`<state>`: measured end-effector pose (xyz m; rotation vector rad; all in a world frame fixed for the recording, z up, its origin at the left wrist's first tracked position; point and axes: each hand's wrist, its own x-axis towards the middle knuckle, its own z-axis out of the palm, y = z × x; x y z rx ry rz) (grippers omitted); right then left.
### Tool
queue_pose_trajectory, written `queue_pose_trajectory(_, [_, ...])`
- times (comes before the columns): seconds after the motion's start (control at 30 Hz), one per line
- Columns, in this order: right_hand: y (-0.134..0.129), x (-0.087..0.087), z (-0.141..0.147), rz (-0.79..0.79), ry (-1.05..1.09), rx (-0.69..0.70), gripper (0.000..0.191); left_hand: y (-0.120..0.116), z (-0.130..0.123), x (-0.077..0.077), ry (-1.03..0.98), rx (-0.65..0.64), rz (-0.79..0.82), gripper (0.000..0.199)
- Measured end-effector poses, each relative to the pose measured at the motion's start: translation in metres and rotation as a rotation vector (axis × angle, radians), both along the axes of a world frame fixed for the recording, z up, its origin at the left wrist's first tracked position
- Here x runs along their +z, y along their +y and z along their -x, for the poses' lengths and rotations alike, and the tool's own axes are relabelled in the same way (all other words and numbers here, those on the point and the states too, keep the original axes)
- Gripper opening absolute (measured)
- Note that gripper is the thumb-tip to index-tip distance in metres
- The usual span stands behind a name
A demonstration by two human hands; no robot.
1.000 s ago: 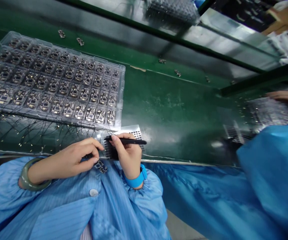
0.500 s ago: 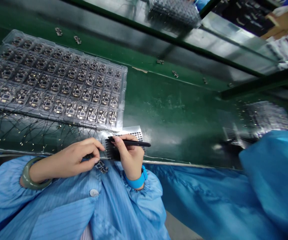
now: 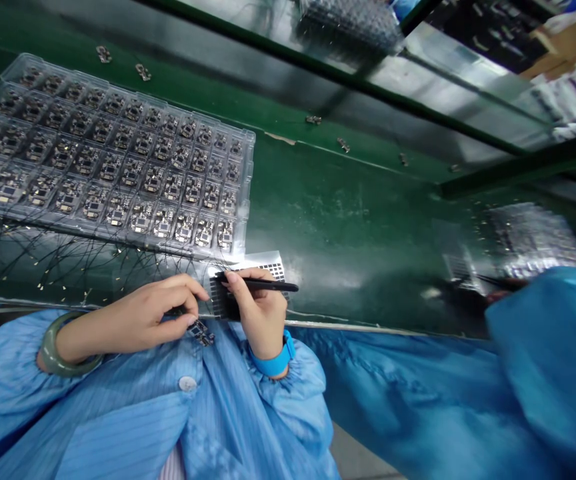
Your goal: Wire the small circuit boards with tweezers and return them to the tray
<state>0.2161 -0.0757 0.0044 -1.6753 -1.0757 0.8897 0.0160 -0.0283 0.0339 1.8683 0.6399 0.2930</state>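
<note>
My left hand [image 3: 161,310] is closed on a small circuit board [image 3: 201,332] at the table's front edge. In my right hand [image 3: 261,310] is a black pen-like tool [image 3: 275,286], its left end over a sheet with rows of small dark pieces [image 3: 278,268]. The sheet lies partly under my right hand. Behind both hands stands a clear plastic tray [image 3: 251,160] with rows of circuit boards in its pockets. Thin black wires [image 3: 63,250] with light tips spread along the tray's front side.
Small loose parts [image 3: 143,72] lie behind the tray and along the back of the green table [image 3: 338,220]. At the right, a person's blue sleeve [image 3: 553,347] is close to another tray [image 3: 533,233]. A green metal bar [image 3: 328,75] crosses the back.
The loose parts at the back and the far left of the tray appear shifted slightly left and up. My hands keep nearly the same pose. The sleeve at the right has moved slightly.
</note>
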Motion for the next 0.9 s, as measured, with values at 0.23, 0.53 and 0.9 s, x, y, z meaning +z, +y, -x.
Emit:
queue_pose_trajectory(0.23, [-0.002, 0.001, 0.0, -0.025, 0.119, -0.057, 0.02, 0.003, 0.0, 0.0, -0.007, 0.001, 0.001, 0.012])
queue_pose_trajectory(0.53, [0.0, 0.0, 0.001, -0.002, -0.015, -0.006, 0.016, 0.002, 0.0, 0.001, -0.007, 0.007, -0.011, 0.011])
queue_pose_trajectory(0.9, [-0.011, 0.013, 0.007, -0.167, 0.43, -0.153, 0.021, 0.005, -0.002, -0.012, -0.134, 0.29, 0.237, 0.015])
